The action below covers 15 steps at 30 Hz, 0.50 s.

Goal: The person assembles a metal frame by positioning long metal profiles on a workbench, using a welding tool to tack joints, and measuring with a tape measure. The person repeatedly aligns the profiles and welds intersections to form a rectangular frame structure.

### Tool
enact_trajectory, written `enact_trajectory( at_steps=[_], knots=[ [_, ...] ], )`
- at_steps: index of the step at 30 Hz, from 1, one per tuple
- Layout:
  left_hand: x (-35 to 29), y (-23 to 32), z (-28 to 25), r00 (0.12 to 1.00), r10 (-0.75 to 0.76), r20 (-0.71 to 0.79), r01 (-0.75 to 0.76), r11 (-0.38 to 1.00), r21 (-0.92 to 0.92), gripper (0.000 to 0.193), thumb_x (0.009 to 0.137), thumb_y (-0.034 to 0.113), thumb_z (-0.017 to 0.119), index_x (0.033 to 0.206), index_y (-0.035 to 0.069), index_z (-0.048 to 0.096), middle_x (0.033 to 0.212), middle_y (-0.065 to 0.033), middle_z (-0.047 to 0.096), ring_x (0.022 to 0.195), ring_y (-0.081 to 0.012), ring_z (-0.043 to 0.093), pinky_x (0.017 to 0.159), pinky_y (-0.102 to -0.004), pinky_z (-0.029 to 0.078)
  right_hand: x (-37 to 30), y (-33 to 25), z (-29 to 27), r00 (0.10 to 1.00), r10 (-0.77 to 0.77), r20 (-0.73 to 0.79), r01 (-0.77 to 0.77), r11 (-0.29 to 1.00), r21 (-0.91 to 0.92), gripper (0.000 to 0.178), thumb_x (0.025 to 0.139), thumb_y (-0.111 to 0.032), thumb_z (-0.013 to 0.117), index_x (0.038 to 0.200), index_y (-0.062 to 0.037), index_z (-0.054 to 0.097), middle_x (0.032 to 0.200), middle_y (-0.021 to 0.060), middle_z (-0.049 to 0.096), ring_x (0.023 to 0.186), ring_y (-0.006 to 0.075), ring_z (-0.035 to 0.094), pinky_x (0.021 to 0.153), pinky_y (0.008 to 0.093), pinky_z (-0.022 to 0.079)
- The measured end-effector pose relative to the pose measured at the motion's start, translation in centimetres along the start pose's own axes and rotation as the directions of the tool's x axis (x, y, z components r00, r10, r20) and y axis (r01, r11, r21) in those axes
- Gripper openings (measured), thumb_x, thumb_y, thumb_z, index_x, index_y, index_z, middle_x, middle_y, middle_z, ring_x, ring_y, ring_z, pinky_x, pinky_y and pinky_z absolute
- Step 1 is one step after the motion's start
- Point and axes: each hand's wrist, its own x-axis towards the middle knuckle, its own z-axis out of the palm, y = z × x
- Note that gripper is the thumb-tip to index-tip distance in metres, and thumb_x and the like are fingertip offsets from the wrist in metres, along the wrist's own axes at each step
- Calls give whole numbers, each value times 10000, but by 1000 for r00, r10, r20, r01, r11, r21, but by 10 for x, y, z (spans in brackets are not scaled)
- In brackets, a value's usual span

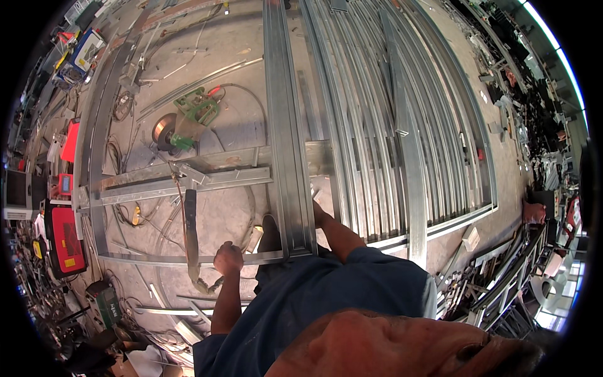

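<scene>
Apparently the metal frame is partway built. Its right side is filled with close-set bars [365, 125] running lengthwise, and a flat strip [416, 188] lies over them. By contrast, the left side is mostly open, with a crosspiece [232, 178] and bare floor [242, 129] around it, so more seems left there; whether the joints are fixed, I cannot tell. The frame spreads out ahead of the person, with a long beam [286, 125] down its middle. The left hand [228, 258] is curled nearly into a fist at the front bar [144, 259]; whether it grips anything is unclear. The right hand [320, 218] is beside the beam's right edge, its fingers partly hidden, so its hold cannot be judged. A dark hose [191, 226] hangs over the crosspiece, and a wire reel [164, 132] stands beyond.
</scene>
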Motion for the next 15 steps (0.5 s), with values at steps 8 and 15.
enact_trajectory(
  at_steps=[8,15],
  knots=[
    [0,1,-1,1000,11,-13,-11,1000,-3,247,880,269,580,1015,138,741,979,-109,739,903,-331,711,804,-477,559,1,-2,-3,1000,0,3,0,1000,1,406,994,-279,546,1358,-99,569,1219,53,658,1103,192,628,965,374,514],
    [-1,-1,1,1000,6,8,-6,1000,-7,274,881,268,577,1053,137,745,1014,-106,743,922,-328,711,814,-470,558,5,-1,-4,1000,-4,9,4,1000,10,417,995,-298,535,1358,-97,568,1219,55,658,1104,194,629,963,376,515]
  ],
)
